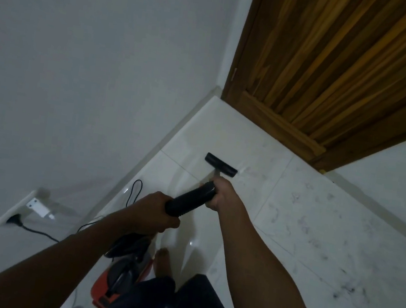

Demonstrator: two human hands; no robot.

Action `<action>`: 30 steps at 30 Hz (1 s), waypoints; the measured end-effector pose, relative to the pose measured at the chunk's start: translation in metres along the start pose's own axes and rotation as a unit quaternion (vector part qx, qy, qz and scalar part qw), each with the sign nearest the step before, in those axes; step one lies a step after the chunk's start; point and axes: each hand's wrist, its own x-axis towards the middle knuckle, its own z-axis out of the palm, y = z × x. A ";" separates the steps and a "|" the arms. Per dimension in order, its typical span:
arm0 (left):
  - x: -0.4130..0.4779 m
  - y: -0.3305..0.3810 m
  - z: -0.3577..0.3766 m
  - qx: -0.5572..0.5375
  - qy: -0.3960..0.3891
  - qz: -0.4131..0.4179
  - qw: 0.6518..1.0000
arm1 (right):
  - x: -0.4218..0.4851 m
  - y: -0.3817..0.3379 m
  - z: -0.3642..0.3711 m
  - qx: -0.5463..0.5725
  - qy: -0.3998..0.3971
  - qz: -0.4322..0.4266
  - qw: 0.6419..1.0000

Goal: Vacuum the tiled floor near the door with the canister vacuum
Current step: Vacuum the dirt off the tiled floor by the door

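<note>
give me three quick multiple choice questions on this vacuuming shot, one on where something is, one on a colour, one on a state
1. Where is the nozzle?
A. on the floor tiles, short of the door
B. pressed against the door
C. raised up on the wall

2. What colour is the vacuum body?
A. blue
B. orange
C. green

3. How is the hose held?
A. by the left hand only
B. by nothing, it lies loose
C. by both hands

Answers:
1 A, the nozzle sits on a tile with bare floor between it and the door.
2 B, its shell shows orange.
3 C, the left hand and right hand both wrap it.
</note>
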 end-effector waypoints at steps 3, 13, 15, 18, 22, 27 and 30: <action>0.006 0.004 -0.005 -0.002 0.005 -0.008 1.000 | -0.002 -0.011 0.006 -0.007 0.006 -0.009 1.000; 0.033 0.033 -0.012 0.010 -0.026 0.001 1.000 | 0.001 -0.035 -0.019 0.059 0.028 -0.016 0.998; 0.044 0.044 -0.004 0.008 -0.027 -0.002 1.000 | 0.006 -0.047 -0.026 0.035 0.043 -0.022 0.998; 0.059 0.060 0.003 0.004 -0.020 -0.007 1.000 | 0.011 -0.068 -0.036 0.036 0.032 -0.025 0.999; 0.076 0.075 -0.002 0.007 -0.024 0.001 1.000 | 0.015 -0.091 -0.049 -0.008 0.043 -0.065 0.997; 0.102 0.099 0.011 0.019 -0.046 -0.015 0.999 | 0.033 -0.116 -0.071 -0.021 0.080 0.007 0.997; 0.123 0.113 0.020 0.020 -0.046 -0.015 0.999 | 0.037 -0.144 -0.080 -0.008 0.075 -0.010 0.997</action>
